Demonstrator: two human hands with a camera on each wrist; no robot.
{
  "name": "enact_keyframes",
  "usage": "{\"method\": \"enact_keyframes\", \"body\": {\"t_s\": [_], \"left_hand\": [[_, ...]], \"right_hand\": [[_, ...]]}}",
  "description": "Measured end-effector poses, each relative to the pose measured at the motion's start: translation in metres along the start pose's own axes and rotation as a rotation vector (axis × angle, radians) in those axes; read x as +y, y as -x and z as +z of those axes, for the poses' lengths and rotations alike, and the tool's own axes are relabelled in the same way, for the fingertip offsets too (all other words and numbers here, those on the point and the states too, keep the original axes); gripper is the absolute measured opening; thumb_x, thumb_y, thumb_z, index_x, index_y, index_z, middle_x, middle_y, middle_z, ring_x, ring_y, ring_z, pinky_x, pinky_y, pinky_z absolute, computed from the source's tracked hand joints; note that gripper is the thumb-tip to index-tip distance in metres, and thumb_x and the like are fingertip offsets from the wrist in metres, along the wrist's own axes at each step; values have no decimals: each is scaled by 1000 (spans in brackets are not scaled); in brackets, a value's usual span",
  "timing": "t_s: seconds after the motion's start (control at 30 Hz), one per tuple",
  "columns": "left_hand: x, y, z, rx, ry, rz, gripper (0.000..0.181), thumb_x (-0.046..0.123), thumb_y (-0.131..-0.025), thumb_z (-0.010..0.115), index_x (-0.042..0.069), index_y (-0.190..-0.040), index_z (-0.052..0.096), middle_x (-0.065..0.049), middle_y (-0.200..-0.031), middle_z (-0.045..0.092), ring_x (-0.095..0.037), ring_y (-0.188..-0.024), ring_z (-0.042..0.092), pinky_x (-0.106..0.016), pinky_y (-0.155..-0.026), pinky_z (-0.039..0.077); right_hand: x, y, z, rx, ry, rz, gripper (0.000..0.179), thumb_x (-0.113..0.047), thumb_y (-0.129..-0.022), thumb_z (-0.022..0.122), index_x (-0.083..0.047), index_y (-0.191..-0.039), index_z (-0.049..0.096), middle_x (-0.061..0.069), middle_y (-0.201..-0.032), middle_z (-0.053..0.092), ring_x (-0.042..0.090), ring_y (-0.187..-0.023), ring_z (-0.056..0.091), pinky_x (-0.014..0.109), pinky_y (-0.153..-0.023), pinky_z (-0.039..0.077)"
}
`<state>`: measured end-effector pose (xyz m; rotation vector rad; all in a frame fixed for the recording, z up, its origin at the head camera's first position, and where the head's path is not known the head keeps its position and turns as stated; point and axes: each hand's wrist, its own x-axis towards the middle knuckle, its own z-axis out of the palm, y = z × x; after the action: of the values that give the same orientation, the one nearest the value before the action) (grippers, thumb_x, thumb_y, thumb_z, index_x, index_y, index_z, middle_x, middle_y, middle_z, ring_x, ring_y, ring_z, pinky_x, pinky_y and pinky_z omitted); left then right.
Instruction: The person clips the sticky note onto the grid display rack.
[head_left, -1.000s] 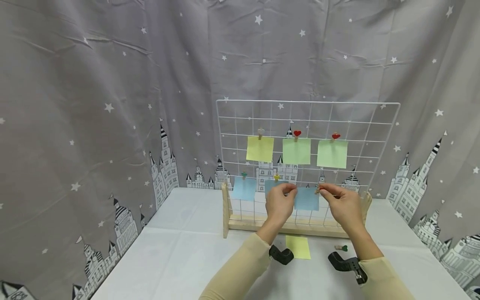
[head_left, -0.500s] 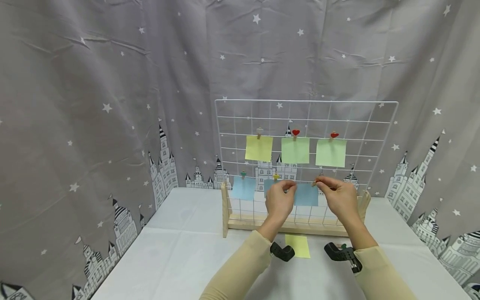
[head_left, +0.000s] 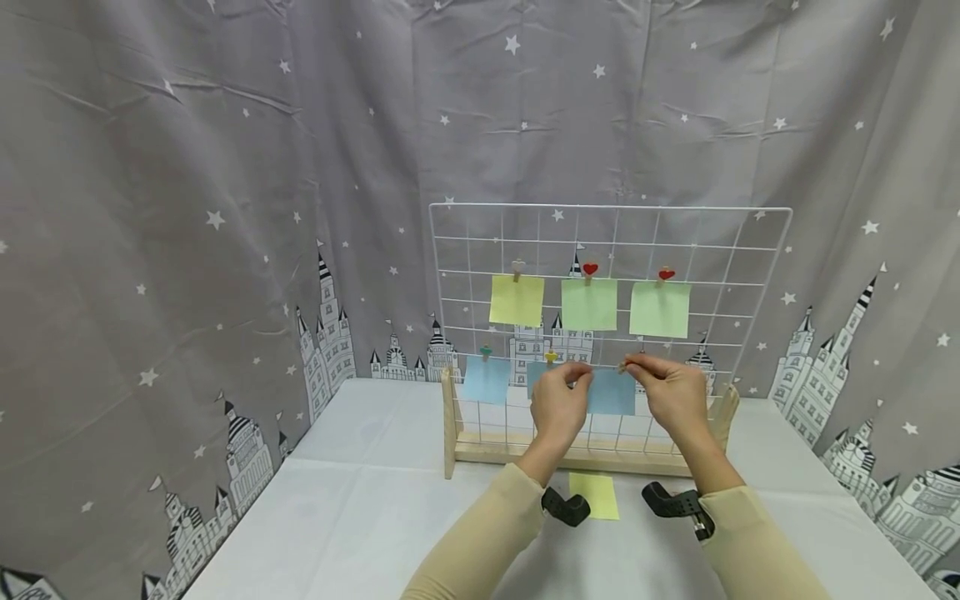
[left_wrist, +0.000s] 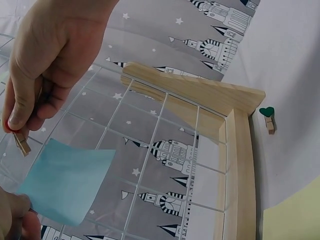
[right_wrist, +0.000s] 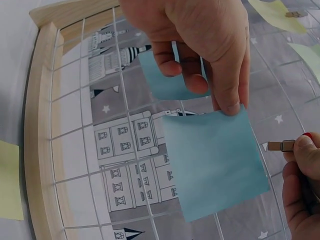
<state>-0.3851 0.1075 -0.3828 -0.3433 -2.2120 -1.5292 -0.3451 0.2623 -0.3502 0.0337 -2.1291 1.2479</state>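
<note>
My left hand [head_left: 558, 406] pinches a corner of a light blue sticky note [right_wrist: 217, 165] and holds it against the white wire grid [head_left: 611, 206]. In my right hand [head_left: 675, 398] is a small wooden clothespin [right_wrist: 279, 145] with a bit of red on it, gripped between thumb and fingers. Its tip points toward the note's top edge, with a gap between them in the right wrist view. Another blue note [head_left: 486, 380] hangs to the left under a clothespin with a green top [head_left: 485, 352]. A further blue note is partly hidden behind my left hand.
Higher on the grid, a yellow note [head_left: 517, 301] and two green notes [head_left: 589, 305] hang from clothespins. A wooden base [head_left: 487, 452] supports the grid. On the table lie a loose yellow note [head_left: 594, 497] and a green-heart clothespin [left_wrist: 268, 120].
My right hand has moved left and slightly up with the clothespin, closer to the blue note. The note in my left hand has risen a little. My right wrist now covers the table clothespin in the head view.
</note>
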Motion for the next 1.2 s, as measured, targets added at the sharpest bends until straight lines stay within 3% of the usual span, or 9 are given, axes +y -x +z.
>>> {"method": "enact_keyframes", "body": {"t_s": [0.33, 0.53, 0.63, 0.77, 0.83, 1.03, 1.2], "left_hand": [[1, 0, 0, 9, -8, 1, 12, 27, -98, 71, 23, -105, 80, 5, -102, 80, -5, -48, 51, -28, -48, 36], [2, 0, 1, 18, -3, 8, 11, 26, -97, 72, 21, -104, 79, 5, -101, 81, -5, -46, 49, -28, -50, 38], [2, -1, 1, 27, -1, 17, 10, 26, -97, 72, 21, -104, 78, 5, -102, 81, -5, -47, 49, -28, -51, 38], [2, -2, 1, 37, -6, 22, 9, 26, -97, 72, 22, -103, 78, 6, -101, 81, -4, -50, 51, -28, -53, 39], [2, -2, 2, 38, -8, 21, 9, 26, -97, 72, 22, -102, 78, 6, -101, 80, -4, -51, 53, -28, -53, 39], [1, 0, 2, 28, -7, 9, 10, 27, -97, 72, 23, -104, 78, 8, -102, 80, -3, -51, 52, -27, -53, 39], [2, -1, 2, 43, 2, 36, 11, 26, -97, 72, 21, -105, 78, 7, -101, 80, -4, -52, 53, -26, -52, 39]], "right_hand": [[0, -5, 6, -20, 41, -15, 17, -12, -94, 76, -4, -108, 80, 15, -104, 79, -21, -81, 58, 4, -71, 47], [-2, -7, 5, -55, 85, -12, 18, -15, -95, 74, -5, -110, 80, 14, -104, 79, 19, -98, 76, 7, -72, 48], [-3, -9, 4, -71, 117, -7, 19, -16, -97, 72, -6, -111, 80, 13, -105, 79, 30, -106, 75, 18, -78, 55], [-6, -12, 4, -86, 147, -6, 19, -17, -99, 70, -7, -112, 80, 13, -108, 78, 33, -110, 73, 43, -87, 59], [-6, -12, 5, -95, 150, -5, 19, -15, -99, 70, -7, -112, 80, 14, -109, 78, 34, -111, 73, 49, -89, 59], [-4, -11, 7, -125, 203, -26, 19, -14, -99, 69, -6, -113, 80, 14, -108, 78, 35, -108, 74, 48, -85, 59], [-7, -13, 8, -120, 248, -77, 18, -14, -99, 69, -6, -112, 80, 14, -106, 79, 35, -102, 75, 40, -76, 58]]}}
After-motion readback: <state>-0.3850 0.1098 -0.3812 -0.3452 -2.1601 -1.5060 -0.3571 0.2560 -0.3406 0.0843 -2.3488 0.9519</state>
